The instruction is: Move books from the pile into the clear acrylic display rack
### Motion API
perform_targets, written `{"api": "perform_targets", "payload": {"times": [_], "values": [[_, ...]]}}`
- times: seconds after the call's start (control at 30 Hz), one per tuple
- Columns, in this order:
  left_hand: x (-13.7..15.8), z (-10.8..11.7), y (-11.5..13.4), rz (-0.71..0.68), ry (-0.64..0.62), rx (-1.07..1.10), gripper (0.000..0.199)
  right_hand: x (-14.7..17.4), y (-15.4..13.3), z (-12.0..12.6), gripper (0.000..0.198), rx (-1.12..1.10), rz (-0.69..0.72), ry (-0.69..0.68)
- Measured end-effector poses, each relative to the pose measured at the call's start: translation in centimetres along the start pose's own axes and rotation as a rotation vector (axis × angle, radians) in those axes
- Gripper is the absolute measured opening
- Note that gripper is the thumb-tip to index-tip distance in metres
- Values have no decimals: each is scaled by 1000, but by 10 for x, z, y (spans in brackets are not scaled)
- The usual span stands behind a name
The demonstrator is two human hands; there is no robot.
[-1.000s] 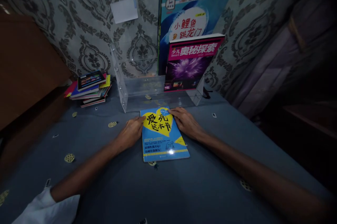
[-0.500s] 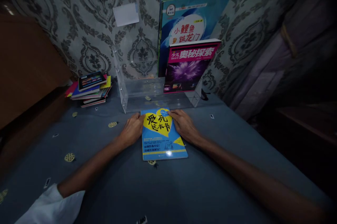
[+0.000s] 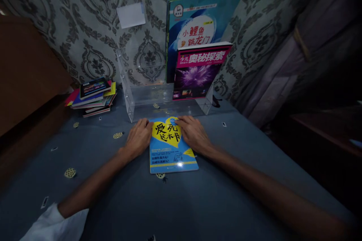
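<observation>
Wide cloth [image 3: 181,205] surrounds the blue book [image 3: 166,152], left hand [image 3: 138,136] and right hand [image 3: 195,133] closed on its edges.

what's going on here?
A person has the left hand at the left edge of a blue book and the right hand at its upper right. The book lies cover up on the blue-grey cloth, just in front of a clear stand. A magenta book leans upright on the stand's right side; a stack of books sits to the left.
</observation>
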State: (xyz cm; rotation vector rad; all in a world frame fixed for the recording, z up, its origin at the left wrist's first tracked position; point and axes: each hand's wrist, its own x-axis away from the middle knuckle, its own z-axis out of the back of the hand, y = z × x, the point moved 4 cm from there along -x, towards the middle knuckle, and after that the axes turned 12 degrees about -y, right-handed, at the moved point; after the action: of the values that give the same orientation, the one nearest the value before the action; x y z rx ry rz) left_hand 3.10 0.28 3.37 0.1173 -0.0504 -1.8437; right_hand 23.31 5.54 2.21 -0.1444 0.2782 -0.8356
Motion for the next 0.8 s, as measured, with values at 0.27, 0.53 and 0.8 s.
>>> {"api": "perform_targets", "payload": {"times": [0.27,0.53,0.8], "values": [[-6,-21,-10,-138,131,248,35,-32,-46,-25,54,-140,276,-177],[-6,-26,-17,-82,108,221,37,-28,-14,-23,46,-183,199,-139],[-8,-24,-18,-95,62,169,42,-12,38,-19,43,-379,146,-37]]}}
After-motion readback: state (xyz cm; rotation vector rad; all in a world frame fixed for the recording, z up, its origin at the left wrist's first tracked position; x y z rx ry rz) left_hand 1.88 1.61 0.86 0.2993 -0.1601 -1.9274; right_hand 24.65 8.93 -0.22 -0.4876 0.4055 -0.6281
